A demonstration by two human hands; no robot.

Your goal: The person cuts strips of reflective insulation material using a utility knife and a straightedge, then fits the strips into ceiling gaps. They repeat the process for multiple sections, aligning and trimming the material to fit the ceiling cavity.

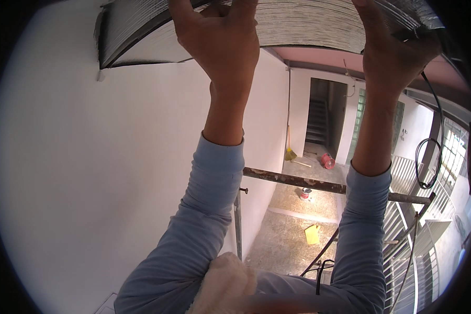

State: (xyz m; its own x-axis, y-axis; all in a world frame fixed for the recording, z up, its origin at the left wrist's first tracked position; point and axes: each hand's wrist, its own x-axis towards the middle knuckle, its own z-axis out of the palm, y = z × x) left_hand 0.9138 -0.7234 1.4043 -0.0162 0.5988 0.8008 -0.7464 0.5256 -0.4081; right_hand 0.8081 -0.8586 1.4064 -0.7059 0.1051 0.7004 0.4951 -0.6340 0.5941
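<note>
Left grip (220, 44), right grip (391, 56), at silvery panel (306, 23)

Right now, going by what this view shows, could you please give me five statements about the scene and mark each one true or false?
1. The left hand and the right hand are both raised at the silvery ridged sheet. True.
2. Both sleeves are bright red. False: the sleeves are blue-grey.
3. The yellow item lies on the floor. True.
4. The broom stands in the middle of the doorway. False: the broom is left of the doorway, by the white wall.
5. The metal bar passes in front of the right forearm. False: the metal bar passes behind the right forearm.
</note>
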